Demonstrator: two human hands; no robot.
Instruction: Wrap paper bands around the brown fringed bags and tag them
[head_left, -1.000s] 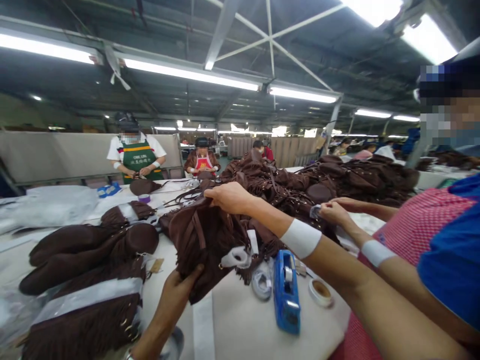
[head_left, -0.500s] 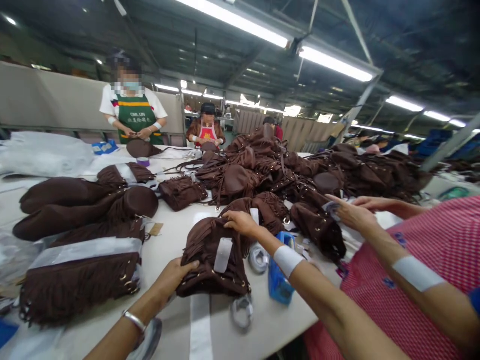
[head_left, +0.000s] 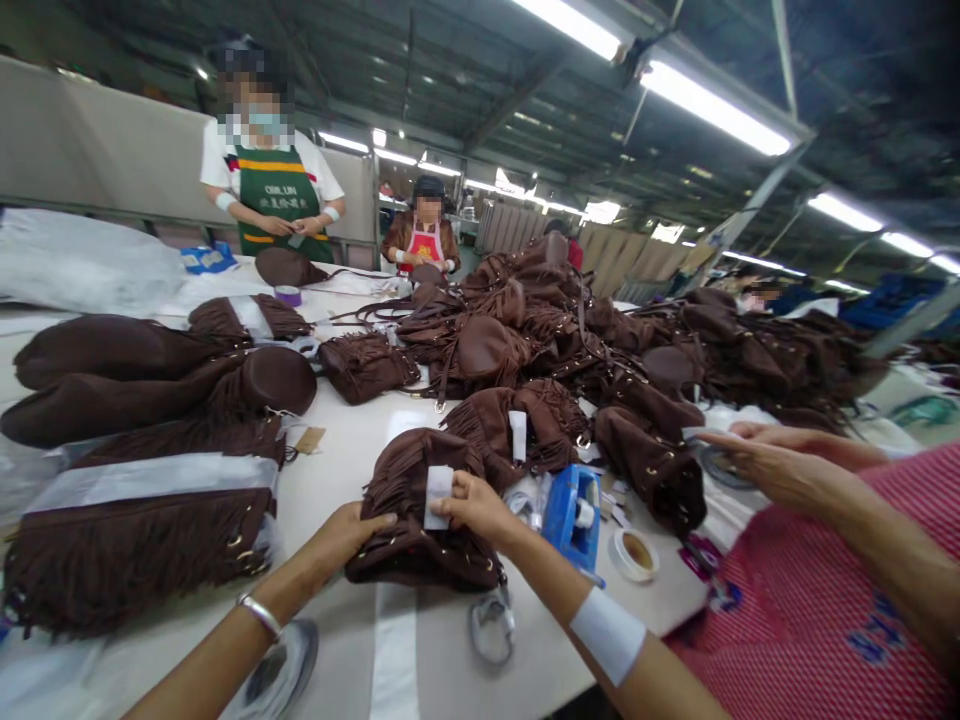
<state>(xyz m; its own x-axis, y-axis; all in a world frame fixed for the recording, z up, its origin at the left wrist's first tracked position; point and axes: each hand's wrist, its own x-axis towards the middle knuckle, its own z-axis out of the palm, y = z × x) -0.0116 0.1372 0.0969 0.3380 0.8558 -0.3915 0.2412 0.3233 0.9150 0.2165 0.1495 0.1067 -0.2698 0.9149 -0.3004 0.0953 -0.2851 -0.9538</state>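
Observation:
A dark brown fringed bag (head_left: 390,560) with gold eyelets lies on the table in front of me. My left hand (head_left: 360,532) grips its left edge, thumb on top and the other fingers hidden beneath. A short white strip (head_left: 437,497) rests against the front of the bag. My right hand (head_left: 474,505) pinches the strip's right side between thumb and fingers. Under the bag runs a long white band (head_left: 395,650). A loop of clear grey strap or tape (head_left: 491,630) lies by the bag's lower right corner.
Wrapped fringed bags (head_left: 150,520) lie at left, and a large pile of brown bags (head_left: 517,330) fills the back. A blue tape dispenser (head_left: 574,515) and a tape roll (head_left: 634,553) sit at right, near a co-worker's hands (head_left: 787,465). Another person (head_left: 277,190) stands across the table.
My right hand has moved from the bag's upper right edge down to the white strip and now pinches it. My left hand keeps its hold. The view has shifted slightly.

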